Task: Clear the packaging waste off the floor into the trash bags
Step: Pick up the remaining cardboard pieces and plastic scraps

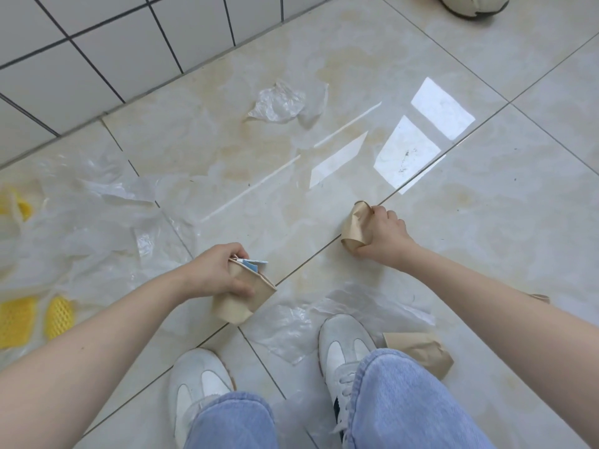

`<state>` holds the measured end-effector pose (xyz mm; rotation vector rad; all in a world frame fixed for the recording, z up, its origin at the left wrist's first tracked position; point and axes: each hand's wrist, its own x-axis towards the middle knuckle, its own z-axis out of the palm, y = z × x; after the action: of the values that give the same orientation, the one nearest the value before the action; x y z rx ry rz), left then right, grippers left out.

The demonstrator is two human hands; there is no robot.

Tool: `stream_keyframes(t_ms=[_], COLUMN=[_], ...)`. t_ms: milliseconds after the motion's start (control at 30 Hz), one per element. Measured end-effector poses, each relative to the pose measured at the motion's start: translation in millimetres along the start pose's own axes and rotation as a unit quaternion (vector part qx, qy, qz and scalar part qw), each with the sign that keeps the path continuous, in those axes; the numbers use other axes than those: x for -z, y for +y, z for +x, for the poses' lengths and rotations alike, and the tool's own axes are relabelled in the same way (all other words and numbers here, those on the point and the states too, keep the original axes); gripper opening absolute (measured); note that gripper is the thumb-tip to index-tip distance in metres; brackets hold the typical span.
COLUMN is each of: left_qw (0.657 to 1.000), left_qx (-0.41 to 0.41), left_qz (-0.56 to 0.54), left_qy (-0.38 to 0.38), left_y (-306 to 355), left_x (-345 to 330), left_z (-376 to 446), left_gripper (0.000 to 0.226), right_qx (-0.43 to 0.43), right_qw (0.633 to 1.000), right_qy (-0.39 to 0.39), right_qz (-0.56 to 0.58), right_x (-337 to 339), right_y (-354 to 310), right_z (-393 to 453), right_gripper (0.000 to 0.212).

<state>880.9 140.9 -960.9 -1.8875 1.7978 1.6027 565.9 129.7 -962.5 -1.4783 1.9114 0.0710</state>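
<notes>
Down on the glossy floor [486,238], the person crouches with both bare arms stretched forward over white shoes [201,380]. Their left hand [217,273] is turned knuckles-up, thumb underneath, fingers curled round a wad of brown paper [240,299] with a blue scrap [254,264] tucked into its top; the wad hangs just above the tiles in front of the left shoe. Their right hand [382,236] reaches further out, wrist bent down, fingers clenched over a second crumpled paper piece [355,226] that touches the floor right on a grout line. Behind the right shoe, a third paper lump [421,350] lies loose beside the jeans [405,400]. Clear plastic film [285,103] lies crumpled near the tiled wall [97,43], another sheet [291,332] is spread around the right shoe, and more film [97,228] covers the floor at the left, with yellow mesh pieces [58,315] under it. At the top edge, another shoe [470,4] shows.
</notes>
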Motion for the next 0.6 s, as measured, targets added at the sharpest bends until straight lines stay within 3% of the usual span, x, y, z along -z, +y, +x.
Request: stream_keyframes(t_ms=[400,600], left_qw=[0.987,0.945], left_qx=[0.012,0.017], left_qz=[-0.108,-0.199], left_qy=[0.117,0.258], left_y=[3.4,-15.2], left_x=[48.0,91.2], left_z=[-58.4,-145.4], left_gripper=[0.031,0.031], right_qx=[0.083,0.184], right_qw=[0.990,0.977], right_qy=[-0.075,-0.080], right_qz=[0.089,0.075], right_x=[17.9,52.9], right_y=[-83.5,-173.3], right_z=[-49.0,-105.4], right_gripper=[0.082,0.074])
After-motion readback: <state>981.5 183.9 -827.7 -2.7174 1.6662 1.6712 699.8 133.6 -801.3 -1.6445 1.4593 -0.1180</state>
